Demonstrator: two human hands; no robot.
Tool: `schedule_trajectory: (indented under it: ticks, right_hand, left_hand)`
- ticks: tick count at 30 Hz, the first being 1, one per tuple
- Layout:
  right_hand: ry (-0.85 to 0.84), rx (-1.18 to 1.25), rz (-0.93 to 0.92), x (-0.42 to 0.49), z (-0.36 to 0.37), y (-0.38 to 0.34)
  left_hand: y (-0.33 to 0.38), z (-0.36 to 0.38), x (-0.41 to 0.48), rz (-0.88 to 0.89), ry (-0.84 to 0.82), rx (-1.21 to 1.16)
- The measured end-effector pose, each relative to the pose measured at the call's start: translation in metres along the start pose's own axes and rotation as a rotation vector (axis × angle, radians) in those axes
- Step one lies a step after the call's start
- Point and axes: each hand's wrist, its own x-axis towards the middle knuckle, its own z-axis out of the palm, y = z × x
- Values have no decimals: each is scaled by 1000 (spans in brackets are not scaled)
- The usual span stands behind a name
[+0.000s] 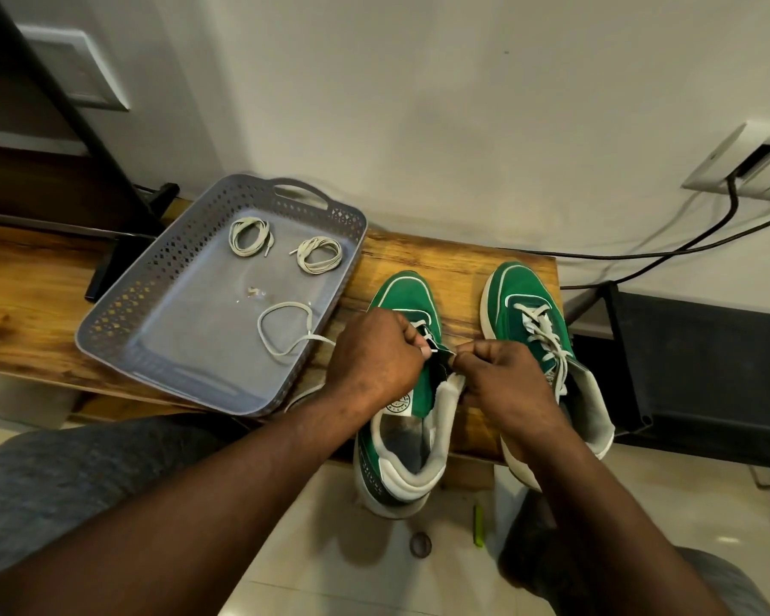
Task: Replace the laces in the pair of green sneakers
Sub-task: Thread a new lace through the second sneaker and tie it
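My left hand (pixel 374 353) pinches a lace end (pixel 425 342) and my right hand (pixel 503 375) pinches the eyelet edge of the sneaker (pixel 403 300) beside the tray (pixel 121 300), fingers curled tight. Its heel overhangs the bench (pixel 459 260); I judge a hard tug could tip it off. I count two sneakers, one being the laced sneaker (pixel 519 300), two coiled laces (pixel 248 237) and one loose lace (pixel 281 326).

The curled left hand (pixel 374 355) and right hand (pixel 498 375) cover the lace holes of the left green-and-white sneaker (pixel 407 300). They pinch its flap, and whether a lace end lies between the fingertips cannot be told. The right forearm hides the other green sneaker (pixel 523 295) at its heel. The pale scraps (pixel 253 293) in the grey perforated plastic tray (pixel 174 260) are too small to identify.
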Motion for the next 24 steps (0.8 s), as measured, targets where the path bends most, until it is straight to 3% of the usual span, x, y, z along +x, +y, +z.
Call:
schedule_trajectory:
  ticks: [5,12,18,24]
  right_hand:
    - [19,-82,-59,-4,2,-3]
    - [9,-59,-57,-6,1,-7]
    - [-10,-1,-29,-4,2,-9]
    - [31,30,40,7,7,-6]
  left_hand:
    - [2,3,-5,30,46,116]
    - [1,11,-7,18,51,81]
    - [-3,16,-12,7,118,-37]
    - [-6,9,-2,-125,59,-250]
